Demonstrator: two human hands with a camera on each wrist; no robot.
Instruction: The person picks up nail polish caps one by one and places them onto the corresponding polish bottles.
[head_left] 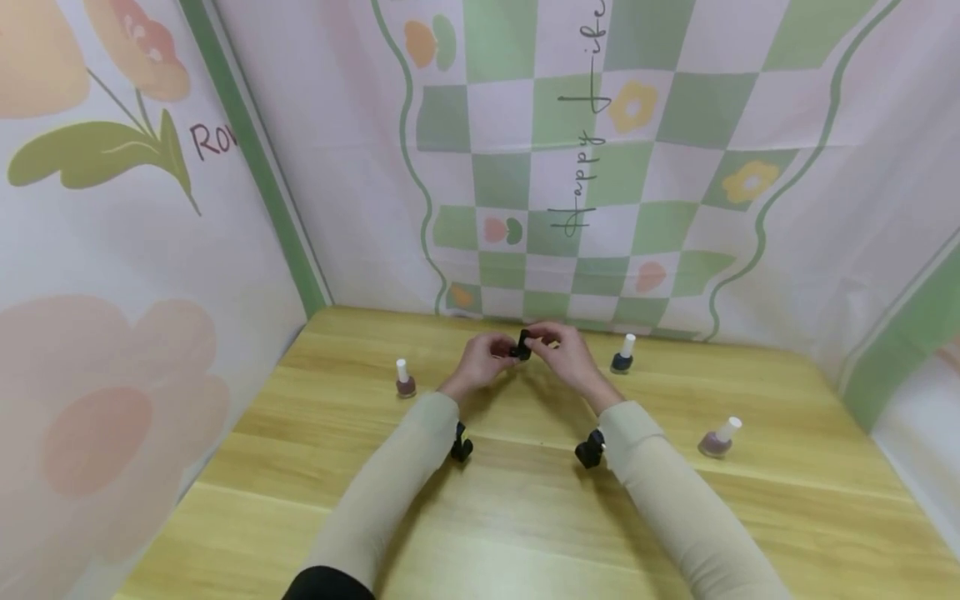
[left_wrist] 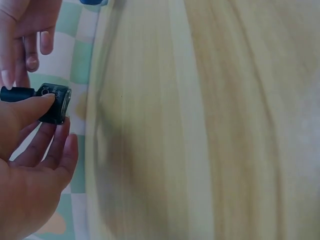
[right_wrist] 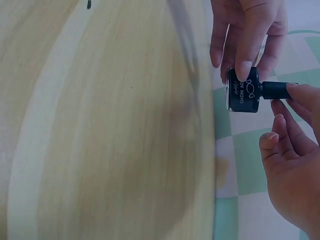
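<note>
A small black nail polish bottle (head_left: 523, 344) with a black cap is held between both hands over the far part of the table. My left hand (head_left: 483, 360) grips the glass body, its thumb flat on the lettered front in the left wrist view. Thumb and fingers of my right hand (head_left: 566, 354) pinch the cap (right_wrist: 277, 90), which is on the bottle. The bottle lies sideways in the right wrist view, white lettering on its glass (right_wrist: 243, 92). My right hand's other fingers are spread beside the cap.
Three white-capped nail polish bottles stand on the wooden table (head_left: 510, 517): a reddish one (head_left: 406, 385) to the left, a dark blue one (head_left: 622, 362) at the right, a mauve one (head_left: 716, 443) farther right. A checkered curtain (head_left: 555, 183) hangs along the back edge.
</note>
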